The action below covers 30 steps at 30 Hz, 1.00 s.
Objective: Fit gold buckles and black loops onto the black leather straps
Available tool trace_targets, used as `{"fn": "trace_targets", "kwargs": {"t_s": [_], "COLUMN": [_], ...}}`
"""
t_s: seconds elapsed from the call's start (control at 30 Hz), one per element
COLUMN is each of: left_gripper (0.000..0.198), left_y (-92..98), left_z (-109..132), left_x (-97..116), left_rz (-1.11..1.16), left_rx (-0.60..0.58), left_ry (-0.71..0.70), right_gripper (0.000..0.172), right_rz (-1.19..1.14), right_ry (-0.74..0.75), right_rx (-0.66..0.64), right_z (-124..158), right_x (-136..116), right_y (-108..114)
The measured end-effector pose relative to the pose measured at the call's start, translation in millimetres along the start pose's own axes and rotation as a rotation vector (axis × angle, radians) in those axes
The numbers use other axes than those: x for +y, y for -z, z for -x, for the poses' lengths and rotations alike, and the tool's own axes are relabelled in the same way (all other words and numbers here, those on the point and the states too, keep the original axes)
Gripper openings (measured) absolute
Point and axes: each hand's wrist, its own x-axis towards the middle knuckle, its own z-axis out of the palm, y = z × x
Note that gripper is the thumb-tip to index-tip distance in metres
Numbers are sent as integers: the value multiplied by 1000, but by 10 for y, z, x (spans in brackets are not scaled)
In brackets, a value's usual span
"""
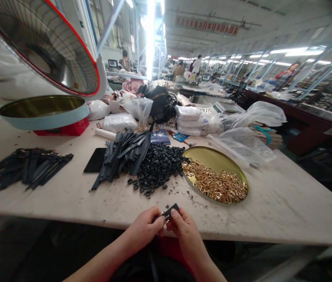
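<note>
At the table's front edge, both hands pinch a short black strap with gold metal pieces on it. My left hand is closed around the end with the gold hardware, which its fingers partly cover. The thumb of my right hand presses on the strap's other end. Just beyond lies a heap of small black loops, beside a pile of loose black straps. To the right, a round gold tray holds many small gold metal fittings. More black straps with gold ends lie at far left.
A fan with a red rim leans over the left side. Below it, a round tin rests on a red box. Plastic bags, a black bag and clear wrapping crowd the back. Several people are in the distance.
</note>
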Motion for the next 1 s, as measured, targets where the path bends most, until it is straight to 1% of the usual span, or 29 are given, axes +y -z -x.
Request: {"fn": "trace_targets", "kwargs": {"t_s": [0.07, 0.2, 0.27, 0.3, 0.37, 0.43, 0.5, 0.6, 0.67, 0.83, 0.9, 0.93, 1.0], "left_gripper": [23, 23, 23, 22, 21, 20, 22, 27, 28, 24, 25, 25, 26], "left_y": [-29, -58, -60, -59, -55, -50, -48, -52, -56, -63, -68, -71, -80], "left_z": [0, -1, -1, -2, -6, -14, -26, -44, -47, -31, -26, -25, -18], "left_x": [-30, -67, -68, -66, -61, -60, -67, -87, -98, -99, -103, -106, -109], "left_rz": [-27, -82, -115, -129, -135, -98, -39, 38, 64, 74, 73, 70, 56], "left_rx": [53, 87, 86, 86, 78, 57, 22, -28, -39, -30, -19, -12, 6], "left_ry": [-21, -8, -9, -17, -39, -53, -39, 11, 24, 43, 50, 52, 54], "right_gripper": [27, 27, 24, 22, 22, 23, 24, 26, 26, 24, 23, 21, 16], "right_rz": [36, 365, 468, 473, 423, 350, 312, 335, 338, 249, 304, 372, 547], "right_ry": [16, 205, 262, 256, 194, 118, 85, 121, 129, 63, 89, 130, 262], "right_rx": [6, 122, 141, 129, 69, -5, -44, -8, 8, -13, 1, 17, 52], "right_z": [5, 8, 3, -2, -13, -24, -34, -46, -51, -48, -27, -11, 29], "right_x": [25, 87, 102, 99, 70, 18, -34, -69, -63, -36, -33, -30, -18], "right_y": [-5, 26, 63, 82, 114, 134, 138, 129, 121, 112, 108, 107, 108]}}
